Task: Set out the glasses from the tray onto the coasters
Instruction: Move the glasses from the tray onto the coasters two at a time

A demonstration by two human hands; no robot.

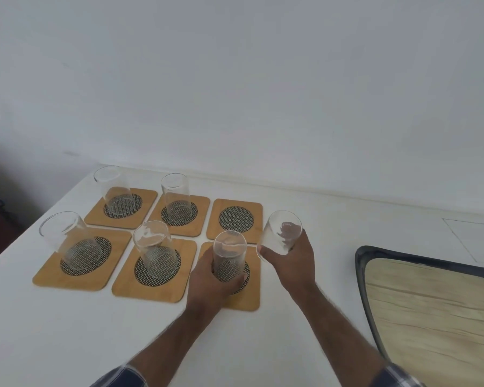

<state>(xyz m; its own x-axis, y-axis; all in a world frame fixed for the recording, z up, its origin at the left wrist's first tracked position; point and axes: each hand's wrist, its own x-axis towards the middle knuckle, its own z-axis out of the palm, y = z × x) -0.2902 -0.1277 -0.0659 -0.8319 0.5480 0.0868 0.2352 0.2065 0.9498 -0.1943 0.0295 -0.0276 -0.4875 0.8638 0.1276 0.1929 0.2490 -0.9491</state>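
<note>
Left hand [213, 277] hiding near coaster [246, 298] (partly), tray [359, 263] cropped

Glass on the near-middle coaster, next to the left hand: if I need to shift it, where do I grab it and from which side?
Grip the glass on the near-middle coaster around its lower wall, from the near side. It stands upright with an open rim, and neighbouring glasses and the left hand flank it, so the near side looks clearest.
</note>
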